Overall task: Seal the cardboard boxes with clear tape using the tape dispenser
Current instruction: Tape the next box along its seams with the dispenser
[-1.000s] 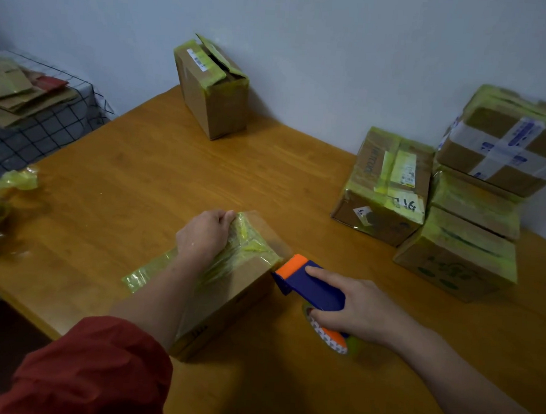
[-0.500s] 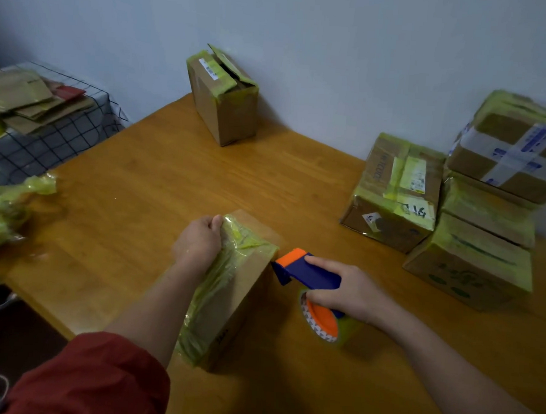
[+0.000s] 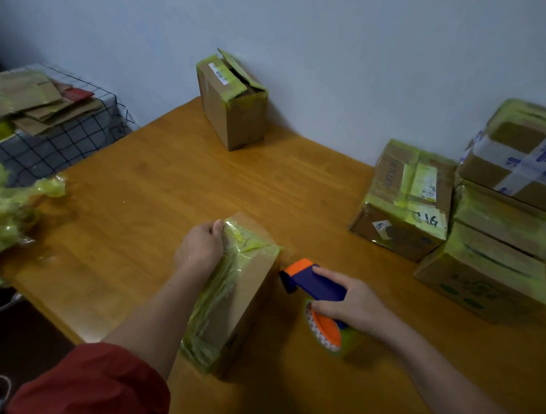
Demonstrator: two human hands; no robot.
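A long cardboard box [image 3: 243,304] stands on the wooden table [image 3: 144,205] in front of me, its top and left side covered in wrinkled yellowish tape. My left hand [image 3: 200,250] rests on the box's far top edge with fingers curled over the tape. My right hand [image 3: 352,303] grips the blue and orange tape dispenser [image 3: 313,284] just right of the box. The dispenser's orange nose touches the box's upper right side. Its tape roll [image 3: 324,333] hangs below my hand.
A box [image 3: 231,108] with loose top flaps stands against the back wall. Several taped boxes [image 3: 475,219] are stacked at the right. Crumpled yellowish tape [image 3: 5,219] lies at the table's left edge. Flat cardboard pieces [image 3: 38,103] sit on a chequered cloth at far left.
The box has been tipped from lying flat onto its side, so the taped face now turns left. The dispenser stays against the box's right side. My head moved back a little.
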